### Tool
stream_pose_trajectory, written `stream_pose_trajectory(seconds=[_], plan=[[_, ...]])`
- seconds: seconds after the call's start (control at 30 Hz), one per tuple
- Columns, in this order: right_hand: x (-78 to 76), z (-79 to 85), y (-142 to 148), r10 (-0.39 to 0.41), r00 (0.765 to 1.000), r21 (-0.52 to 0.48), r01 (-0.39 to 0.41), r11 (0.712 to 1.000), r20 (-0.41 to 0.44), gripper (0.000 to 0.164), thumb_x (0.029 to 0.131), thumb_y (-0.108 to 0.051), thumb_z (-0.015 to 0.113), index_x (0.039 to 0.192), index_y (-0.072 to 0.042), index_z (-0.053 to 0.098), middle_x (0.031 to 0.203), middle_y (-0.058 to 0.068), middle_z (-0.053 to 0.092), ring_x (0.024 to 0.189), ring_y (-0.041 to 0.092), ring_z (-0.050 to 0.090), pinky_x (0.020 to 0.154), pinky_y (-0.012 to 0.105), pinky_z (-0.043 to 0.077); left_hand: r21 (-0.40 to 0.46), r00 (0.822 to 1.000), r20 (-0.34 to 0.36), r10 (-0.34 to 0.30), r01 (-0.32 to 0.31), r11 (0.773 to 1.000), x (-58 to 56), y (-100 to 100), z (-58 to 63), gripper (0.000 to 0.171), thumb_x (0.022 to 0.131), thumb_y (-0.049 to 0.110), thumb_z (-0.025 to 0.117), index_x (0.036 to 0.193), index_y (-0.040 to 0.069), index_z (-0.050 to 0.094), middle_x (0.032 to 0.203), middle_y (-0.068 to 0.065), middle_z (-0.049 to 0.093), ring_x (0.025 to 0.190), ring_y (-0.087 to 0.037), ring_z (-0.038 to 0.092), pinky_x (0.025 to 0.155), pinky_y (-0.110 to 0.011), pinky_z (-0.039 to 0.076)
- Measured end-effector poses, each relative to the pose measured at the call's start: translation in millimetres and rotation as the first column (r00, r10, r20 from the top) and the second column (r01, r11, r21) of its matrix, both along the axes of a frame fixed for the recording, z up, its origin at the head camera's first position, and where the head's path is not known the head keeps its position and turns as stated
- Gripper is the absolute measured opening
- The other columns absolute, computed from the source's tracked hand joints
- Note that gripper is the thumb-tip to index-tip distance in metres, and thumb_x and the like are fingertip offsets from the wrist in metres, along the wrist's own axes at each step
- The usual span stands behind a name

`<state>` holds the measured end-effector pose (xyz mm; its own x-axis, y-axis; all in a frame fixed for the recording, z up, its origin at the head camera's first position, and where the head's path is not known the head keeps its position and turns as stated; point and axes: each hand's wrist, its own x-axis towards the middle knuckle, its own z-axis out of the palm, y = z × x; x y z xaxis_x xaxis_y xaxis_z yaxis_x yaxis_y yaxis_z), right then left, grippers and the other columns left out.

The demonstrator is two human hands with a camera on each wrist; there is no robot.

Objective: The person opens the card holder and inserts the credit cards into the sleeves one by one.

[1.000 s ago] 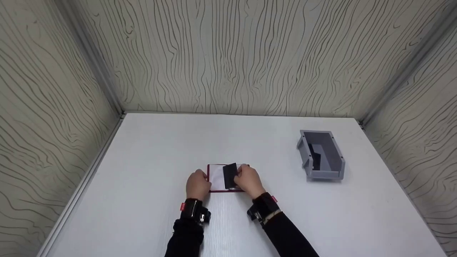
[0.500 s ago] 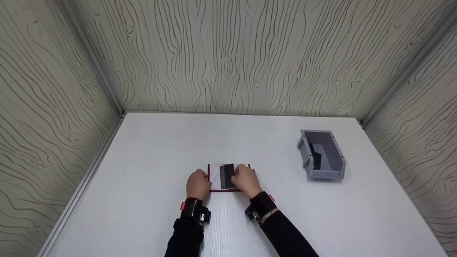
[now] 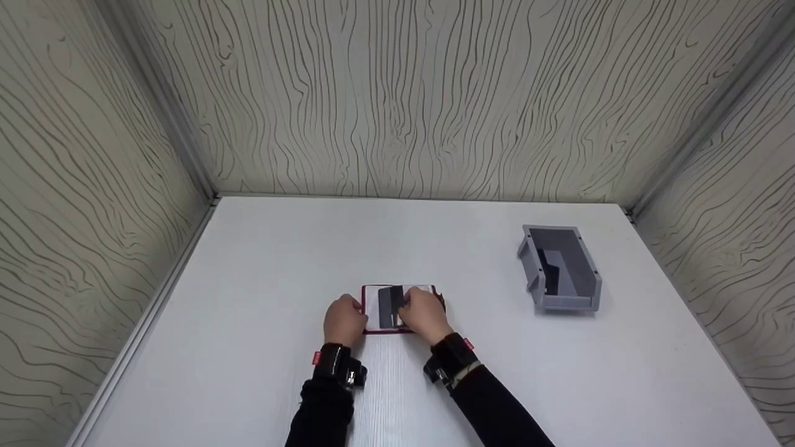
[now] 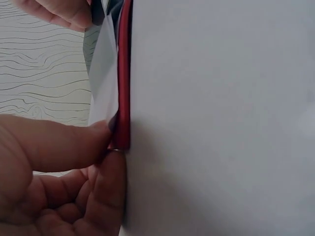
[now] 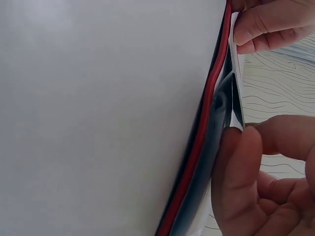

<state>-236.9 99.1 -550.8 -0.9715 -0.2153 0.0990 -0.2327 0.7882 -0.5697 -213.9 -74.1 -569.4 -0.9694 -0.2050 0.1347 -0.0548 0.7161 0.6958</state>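
An open red-edged booklet [image 3: 372,310] with a white inner face lies in front of me on the white table. My left hand [image 3: 345,321] pinches its left end; in the left wrist view the thumb and index finger meet at the corner of the red edge [image 4: 124,88], beside a lifted white sheet [image 4: 104,69]. Over the booklet's middle stands a dark grey card-like piece [image 3: 388,307], tilted. My right hand [image 3: 427,312] pinches the right side of this piece between thumb and finger. In the right wrist view, dark and clear layers bulge beside the red edge [image 5: 205,113].
A grey plastic bin [image 3: 566,303] stands at the right of the table [image 3: 279,248], with a flat black piece [image 3: 550,276] inside. Wood-patterned panels [image 3: 397,99] rise at the back and both sides.
My right hand has shifted slightly left, and the dark card-like piece has moved left over the white face, its surface now looking lighter. The left hand stays at the booklet's left end.
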Motion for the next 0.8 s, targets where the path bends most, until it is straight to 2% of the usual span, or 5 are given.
stream_pose_trajectory(seconds=[0.3, 0.57, 0.8], plan=[[-0.3, 0.2, -8, 0.027, 0.999, 0.040, -0.028, 0.999, 0.033, 0.013, 0.083, -0.006, 0.069, 0.092, 0.003, 0.064, 0.083, 0.012, 0.065, 0.078, 0.027, 0.062, 0.072, 0.042, 0.052, 0.004, 0.999, 0.034, 0.001, -0.001, 1.000, -1.7, 0, 0.9, 0.015, 0.074, 0.004, 0.075, 0.082, -0.001, 0.064, 0.076, -0.014, 0.065, 0.076, -0.034, 0.063, 0.072, -0.046, 0.049], [1.4, -0.4, -13, 0.050, 0.998, 0.027, -0.051, 0.998, 0.032, 0.011, 0.082, -0.004, 0.068, 0.088, 0.002, 0.062, 0.077, 0.009, 0.061, 0.070, 0.022, 0.055, 0.067, 0.039, 0.049, 0.013, 0.999, 0.044, 0.002, -0.002, 1.000, -2.2, 0, 0.6, 0.016, 0.074, 0.005, 0.075, 0.081, -0.001, 0.063, 0.075, -0.013, 0.065, 0.074, -0.033, 0.062, 0.071, -0.046, 0.049], [1.4, -1.1, -18, 0.051, 0.998, 0.039, -0.053, 0.998, 0.036, 0.010, 0.081, -0.004, 0.067, 0.087, 0.002, 0.062, 0.077, 0.010, 0.061, 0.069, 0.023, 0.056, 0.065, 0.040, 0.050, 0.020, 0.999, 0.045, 0.000, 0.000, 1.000, -3.4, -1, -1.1, 0.014, 0.074, 0.005, 0.075, 0.081, 0.000, 0.063, 0.075, -0.012, 0.065, 0.073, -0.032, 0.062, 0.070, -0.045, 0.048]])
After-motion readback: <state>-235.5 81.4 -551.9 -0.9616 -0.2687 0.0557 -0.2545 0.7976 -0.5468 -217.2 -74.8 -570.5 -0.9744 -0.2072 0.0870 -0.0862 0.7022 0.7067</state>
